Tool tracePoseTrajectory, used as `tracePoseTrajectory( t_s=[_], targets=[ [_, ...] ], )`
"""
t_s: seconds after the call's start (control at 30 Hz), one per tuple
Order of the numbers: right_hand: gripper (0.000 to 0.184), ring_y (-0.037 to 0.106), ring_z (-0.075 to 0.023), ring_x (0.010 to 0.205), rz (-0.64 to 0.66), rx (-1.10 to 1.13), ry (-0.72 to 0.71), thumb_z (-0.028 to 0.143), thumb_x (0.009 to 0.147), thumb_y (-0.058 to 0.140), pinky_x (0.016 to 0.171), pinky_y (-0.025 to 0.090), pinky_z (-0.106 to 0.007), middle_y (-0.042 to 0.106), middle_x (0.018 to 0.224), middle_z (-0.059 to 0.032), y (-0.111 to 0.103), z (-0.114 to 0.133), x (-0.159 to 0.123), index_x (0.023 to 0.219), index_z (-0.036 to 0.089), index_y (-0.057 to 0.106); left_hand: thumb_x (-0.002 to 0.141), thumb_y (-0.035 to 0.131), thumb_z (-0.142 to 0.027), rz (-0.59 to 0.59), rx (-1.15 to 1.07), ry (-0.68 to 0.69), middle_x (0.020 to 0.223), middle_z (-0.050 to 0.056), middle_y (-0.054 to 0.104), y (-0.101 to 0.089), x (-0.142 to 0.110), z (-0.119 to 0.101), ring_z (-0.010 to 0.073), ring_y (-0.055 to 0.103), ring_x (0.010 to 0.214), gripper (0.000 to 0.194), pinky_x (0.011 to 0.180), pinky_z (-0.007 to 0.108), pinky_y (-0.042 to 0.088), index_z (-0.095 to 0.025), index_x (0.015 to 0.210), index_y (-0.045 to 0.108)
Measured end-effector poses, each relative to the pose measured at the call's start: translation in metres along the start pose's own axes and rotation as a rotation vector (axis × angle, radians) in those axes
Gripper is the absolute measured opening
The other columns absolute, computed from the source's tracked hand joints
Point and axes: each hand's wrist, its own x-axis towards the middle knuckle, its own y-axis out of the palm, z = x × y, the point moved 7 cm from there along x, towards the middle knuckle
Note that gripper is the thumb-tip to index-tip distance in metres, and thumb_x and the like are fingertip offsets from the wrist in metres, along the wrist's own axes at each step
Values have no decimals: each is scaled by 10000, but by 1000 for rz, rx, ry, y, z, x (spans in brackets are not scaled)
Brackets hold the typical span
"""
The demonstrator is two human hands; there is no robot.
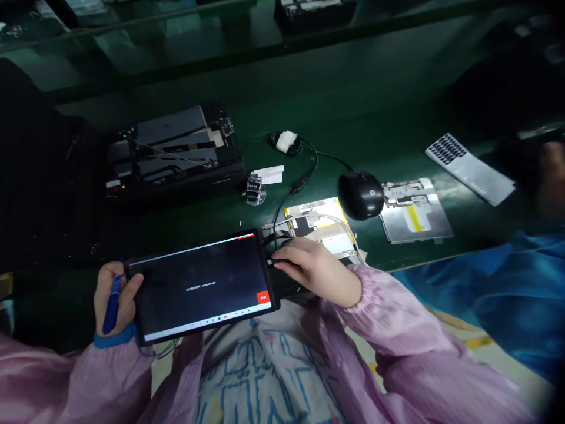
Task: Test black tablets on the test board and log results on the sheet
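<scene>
A black tablet (203, 288) with its screen lit is held tilted over the front of the bench. My left hand (117, 294) grips its left edge, thumb on the front, with a blue pen (113, 303) also lodged in the fingers. At the tablet's right edge, my right hand (315, 268) pinches a cable plug (274, 261) against the side; whether it is fully seated I cannot tell. A black cable (286, 197) runs from near that hand up to an inline connector. Beyond the hand lies a pale cable (326, 217) over a bare battery assembly (322, 227).
A stack of opened tablet parts (176, 147) stands at the back left. A hand tally counter (255, 189) sits beside paper. Right of centre are a black mouse (361, 194), a metal panel (417, 218) and a silver strip (472, 168). Another person's blue sleeve (498, 288) is at right.
</scene>
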Motion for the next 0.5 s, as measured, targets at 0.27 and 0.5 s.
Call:
tracePoseTrajectory(
  t_s=[0.27,0.5],
  targets=[
    [83,596,-167,747,-120,165,40,250,908,581,695,507,-325,715,808,-54,11,-13,-18,928,198,643,586,658,-387,-25,34,-2,506,-84,308,0,2,5,109,290,452,314,488,247,242,-213,735,444],
    [53,604,-163,723,-179,251,9,226,887,611,655,514,-313,722,801,-49,12,-14,-15,908,197,651,578,660,-397,-28,43,-14,510,-87,330,-1,1,2,103,310,447,332,481,239,261,-209,749,447]
  ],
)
